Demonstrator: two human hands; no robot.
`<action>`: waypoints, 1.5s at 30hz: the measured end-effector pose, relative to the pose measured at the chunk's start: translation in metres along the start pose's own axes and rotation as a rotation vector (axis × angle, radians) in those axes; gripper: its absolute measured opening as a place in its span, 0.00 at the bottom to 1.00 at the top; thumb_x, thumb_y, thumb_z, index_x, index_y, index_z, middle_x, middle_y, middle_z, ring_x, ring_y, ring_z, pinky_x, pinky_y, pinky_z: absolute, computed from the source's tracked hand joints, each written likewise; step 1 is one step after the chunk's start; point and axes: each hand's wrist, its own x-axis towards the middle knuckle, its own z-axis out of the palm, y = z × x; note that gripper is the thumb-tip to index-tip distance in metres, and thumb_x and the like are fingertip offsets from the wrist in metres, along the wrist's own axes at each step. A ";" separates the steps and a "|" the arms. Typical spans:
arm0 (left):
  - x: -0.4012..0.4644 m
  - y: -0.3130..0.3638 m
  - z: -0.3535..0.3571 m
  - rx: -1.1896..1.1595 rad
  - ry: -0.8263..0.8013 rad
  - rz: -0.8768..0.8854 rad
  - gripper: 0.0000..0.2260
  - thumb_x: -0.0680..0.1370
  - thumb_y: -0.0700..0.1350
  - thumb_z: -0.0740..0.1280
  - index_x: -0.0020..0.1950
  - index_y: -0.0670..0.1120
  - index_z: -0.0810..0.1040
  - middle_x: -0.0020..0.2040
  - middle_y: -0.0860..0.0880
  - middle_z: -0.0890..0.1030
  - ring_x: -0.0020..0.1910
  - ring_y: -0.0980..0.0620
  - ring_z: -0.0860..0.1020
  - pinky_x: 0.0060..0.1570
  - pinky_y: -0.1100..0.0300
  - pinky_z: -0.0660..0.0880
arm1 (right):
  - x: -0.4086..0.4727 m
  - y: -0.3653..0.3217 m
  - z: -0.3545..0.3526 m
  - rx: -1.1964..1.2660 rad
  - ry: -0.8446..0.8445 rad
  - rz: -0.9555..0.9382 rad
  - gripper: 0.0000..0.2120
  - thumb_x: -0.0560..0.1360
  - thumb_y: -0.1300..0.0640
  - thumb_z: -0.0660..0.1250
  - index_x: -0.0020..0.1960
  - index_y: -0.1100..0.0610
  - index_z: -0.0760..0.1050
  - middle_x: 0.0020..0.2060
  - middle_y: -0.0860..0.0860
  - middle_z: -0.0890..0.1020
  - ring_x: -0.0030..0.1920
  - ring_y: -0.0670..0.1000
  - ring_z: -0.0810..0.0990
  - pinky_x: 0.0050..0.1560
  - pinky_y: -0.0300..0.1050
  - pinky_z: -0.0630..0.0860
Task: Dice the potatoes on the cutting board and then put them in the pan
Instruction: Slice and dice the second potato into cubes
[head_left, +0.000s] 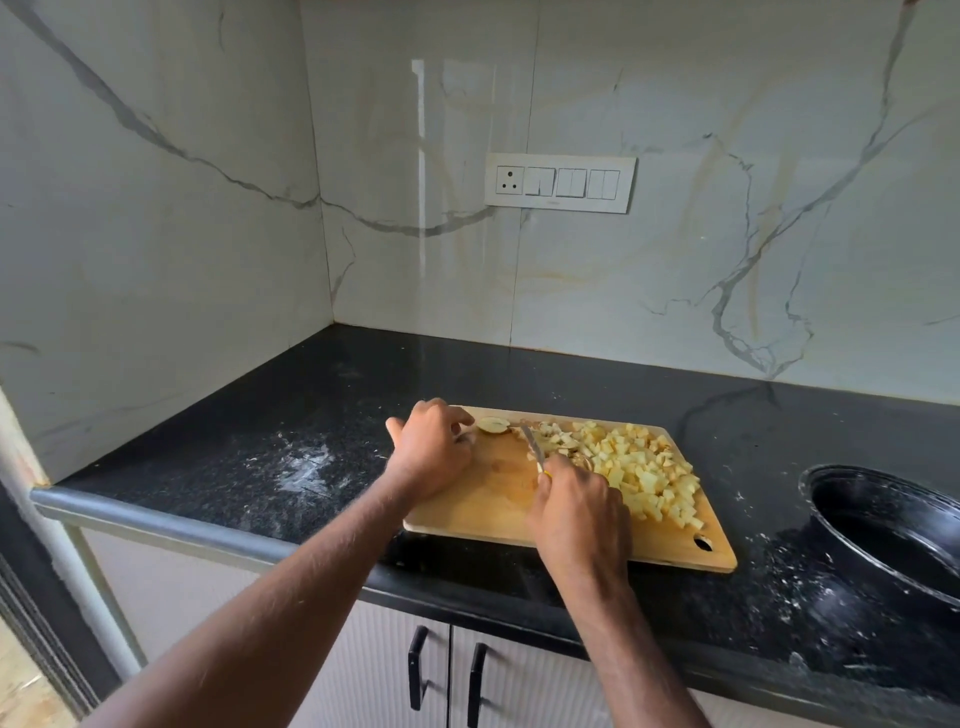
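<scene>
A wooden cutting board (493, 499) lies on the black counter. A heap of diced potato (639, 467) covers its right half. At the board's far left corner lies an uncut potato piece (492, 425). My left hand (431, 447) pinches that piece with its fingertips. My right hand (576, 514) grips a knife (534, 446) by its handle, the blade pointing away toward the potato piece. The black pan (852, 483) sits on the counter at the right edge of view, partly cut off.
The black granite counter (291, 431) carries white powdery smears to the left of the board and around the pan. Marble walls close the corner behind. A switch panel (561, 183) is on the back wall. Cabinet doors with black handles (418, 665) are below.
</scene>
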 end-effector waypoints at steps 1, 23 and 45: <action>0.007 0.003 0.000 -0.001 -0.019 0.002 0.10 0.79 0.50 0.68 0.59 0.55 0.82 0.55 0.56 0.78 0.56 0.56 0.72 0.64 0.45 0.62 | 0.000 0.000 0.000 0.003 0.010 -0.001 0.09 0.80 0.54 0.67 0.59 0.53 0.80 0.43 0.48 0.85 0.37 0.47 0.82 0.33 0.38 0.74; 0.019 0.000 -0.003 -0.142 -0.159 0.117 0.10 0.70 0.45 0.80 0.41 0.60 0.83 0.40 0.61 0.80 0.43 0.55 0.76 0.57 0.47 0.74 | 0.000 0.005 0.005 0.030 0.052 -0.034 0.07 0.79 0.52 0.68 0.55 0.52 0.81 0.38 0.46 0.83 0.31 0.44 0.71 0.30 0.34 0.66; -0.021 0.009 0.001 -0.025 -0.029 -0.014 0.12 0.71 0.60 0.75 0.50 0.57 0.86 0.47 0.60 0.81 0.53 0.55 0.77 0.57 0.50 0.64 | -0.008 -0.003 0.001 0.093 0.017 -0.116 0.07 0.79 0.53 0.67 0.54 0.52 0.81 0.39 0.47 0.84 0.34 0.44 0.78 0.31 0.32 0.64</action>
